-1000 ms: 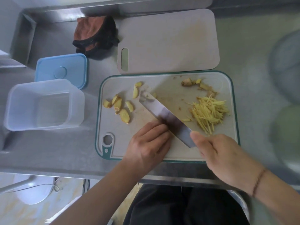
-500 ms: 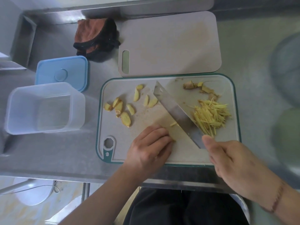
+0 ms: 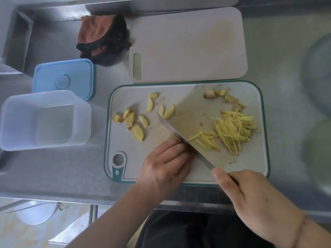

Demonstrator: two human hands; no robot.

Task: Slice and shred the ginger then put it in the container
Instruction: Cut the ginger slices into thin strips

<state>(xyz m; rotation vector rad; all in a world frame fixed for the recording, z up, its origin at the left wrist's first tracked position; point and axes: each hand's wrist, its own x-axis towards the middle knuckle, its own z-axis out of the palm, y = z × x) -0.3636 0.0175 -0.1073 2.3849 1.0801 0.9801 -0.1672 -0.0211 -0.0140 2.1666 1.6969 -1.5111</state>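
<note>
Yellow ginger lies in three lots on the teal-rimmed board (image 3: 265, 122) at centre frame: slices (image 3: 138, 131) at its left, shreds (image 3: 232, 131) at its right, and trimmings (image 3: 211, 93) along its upper right edge. I count about nine slices still whole, scattered singly and in a small cluster; the shreds sit in one big pile with a smaller fresh batch just beside the knife (image 3: 184, 126), too many to count. The right hand (image 3: 250, 194) is wrapped round the knife's handle, thumb along the spine, with the broad blade tilted across the board's middle. The left hand (image 3: 166, 163) sits knuckles-up against the blade's left face, fingers curled down; whether it pins a slice underneath I cannot tell. The slices should be stiff, light and damp, so likely to slide or tip unless held flat under curled fingertips, back from the edge. The shreds look thin, limp and light; pinching would scatter them, so scooping them on the flat of the blade seems the better way to lift them. One clear container (image 3: 10, 122) stands empty at the left, its single blue lid (image 3: 75, 76) above it and partly behind it. One bare second board (image 3: 188, 45) lies at upper centre, and one crumpled cloth (image 3: 100, 36) to its left. Shredding seems roughly half done.
</note>
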